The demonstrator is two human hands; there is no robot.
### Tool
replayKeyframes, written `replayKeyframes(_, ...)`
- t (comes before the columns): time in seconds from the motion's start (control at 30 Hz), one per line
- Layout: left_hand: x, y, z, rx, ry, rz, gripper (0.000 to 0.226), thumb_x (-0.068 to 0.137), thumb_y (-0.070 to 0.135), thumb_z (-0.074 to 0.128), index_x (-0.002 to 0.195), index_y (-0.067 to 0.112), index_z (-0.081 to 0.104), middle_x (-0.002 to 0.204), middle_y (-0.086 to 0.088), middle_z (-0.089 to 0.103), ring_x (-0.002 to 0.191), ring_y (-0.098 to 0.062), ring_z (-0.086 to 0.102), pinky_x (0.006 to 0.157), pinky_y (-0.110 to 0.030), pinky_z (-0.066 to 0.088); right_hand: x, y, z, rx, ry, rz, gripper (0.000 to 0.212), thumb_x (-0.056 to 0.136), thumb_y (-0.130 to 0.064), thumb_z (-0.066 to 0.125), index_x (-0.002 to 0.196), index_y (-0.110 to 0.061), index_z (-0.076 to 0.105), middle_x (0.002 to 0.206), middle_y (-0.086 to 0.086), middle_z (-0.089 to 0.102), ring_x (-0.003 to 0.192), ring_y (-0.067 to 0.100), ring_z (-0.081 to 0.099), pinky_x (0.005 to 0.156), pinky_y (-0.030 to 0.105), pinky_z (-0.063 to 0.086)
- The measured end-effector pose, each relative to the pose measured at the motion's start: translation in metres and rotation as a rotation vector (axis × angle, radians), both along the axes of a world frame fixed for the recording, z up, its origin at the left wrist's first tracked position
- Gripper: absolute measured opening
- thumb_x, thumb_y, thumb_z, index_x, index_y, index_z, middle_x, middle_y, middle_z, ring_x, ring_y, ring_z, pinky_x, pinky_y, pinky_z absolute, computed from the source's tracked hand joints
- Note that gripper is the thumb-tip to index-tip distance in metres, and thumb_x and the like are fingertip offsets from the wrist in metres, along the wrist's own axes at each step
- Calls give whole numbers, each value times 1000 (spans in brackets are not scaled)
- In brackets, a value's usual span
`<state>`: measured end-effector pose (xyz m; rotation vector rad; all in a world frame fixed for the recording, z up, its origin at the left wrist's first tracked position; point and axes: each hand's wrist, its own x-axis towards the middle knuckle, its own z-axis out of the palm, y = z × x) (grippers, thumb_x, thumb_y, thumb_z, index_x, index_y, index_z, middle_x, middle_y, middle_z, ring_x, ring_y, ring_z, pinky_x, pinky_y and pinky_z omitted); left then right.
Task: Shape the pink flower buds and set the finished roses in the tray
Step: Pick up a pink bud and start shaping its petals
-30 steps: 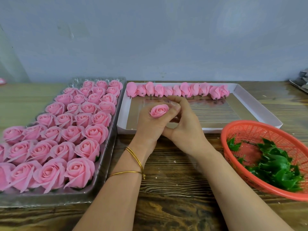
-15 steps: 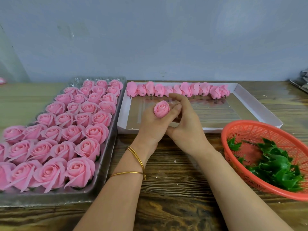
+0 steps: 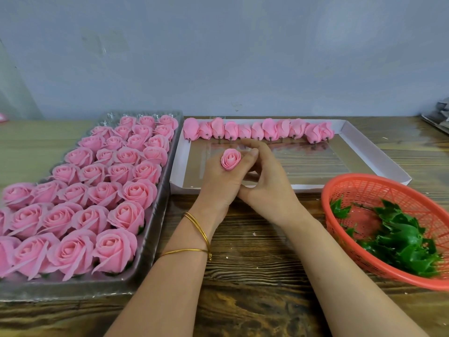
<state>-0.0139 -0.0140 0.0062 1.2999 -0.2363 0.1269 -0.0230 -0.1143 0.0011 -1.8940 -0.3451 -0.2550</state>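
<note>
Rolled a little since half a second ago: the bud [image 3: 230, 159] now shows me its spiral centre more squarely, while both hands sit in the same spot. Left hand [image 3: 218, 183] grips the bud, fingers curled round its base. Right hand [image 3: 269, 188] is curled against it, thumb and forefinger closing on the outer petal at the bud's right edge. The bud is held just above the near part of the white tray [image 3: 379, 152], whose row of unshaped buds [image 3: 255, 131] lies just beyond the fingertips. The clear tray [image 3: 151, 251] of finished roses [image 3: 114, 190] lies to the left of the left hand, and the orange basket [image 3: 364, 188] of green leaves [image 3: 401, 242] to the right of the right hand. Risks, as I judge them: petals look thin and soft, so too hard a pull from the right thumb could tear or crease one, and too loose a hold at the base could let the bud twist lopsided. Free pockets show only at the clear tray's far end, so the left forearm and its bangles [image 3: 198, 229] could brush roses already seated when reaching across.
</note>
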Motion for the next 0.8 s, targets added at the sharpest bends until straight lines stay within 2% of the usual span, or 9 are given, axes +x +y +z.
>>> replayKeyframes(0.1,1,-1,-2,9,21,1,21,90,12,65,77,25,74,73,5,71,75,-5,69,64,-19,52,-1,0,0,-11,-4,10,75,73,4,76,136,-20,42,116,-7,64,106,2,63,90,22,53)
replayKeyframes(0.17,2,-2,-4,28,38,10,15,89,13,66,78,21,71,69,6,70,71,-5,67,63,-20,52,-1,0,0,10,9,8,75,74,4,77,135,-21,42,116,-7,64,105,4,63,91,27,54)
replayKeyframes(0.3,4,0,-4,10,59,-13,10,85,9,70,80,17,72,75,1,73,74,-10,70,64,-23,54,-1,0,0,96,66,24,76,75,12,72,137,-19,41,119,-4,63,109,10,64,93,35,55)
replayKeyframes(0.47,3,3,-2,13,59,-55,23,87,8,67,74,24,76,75,2,72,75,-11,69,68,-26,57,0,-2,1,102,92,62,76,78,15,67,142,-14,39,125,3,62,114,11,62,96,32,53)
replayKeyframes(0.63,2,2,-1,13,81,-31,20,89,13,66,74,22,75,76,-1,72,76,-13,70,69,-26,57,1,-1,0,63,48,19,73,75,6,73,136,-18,44,112,-2,66,100,8,66,89,27,54)
replayKeyframes(0.8,4,1,-2,9,84,-33,14,89,10,66,80,18,74,80,-4,73,80,-16,70,73,-30,58,1,-1,-1,71,54,7,76,73,7,75,135,-22,43,114,-4,66,106,9,65,94,39,54)
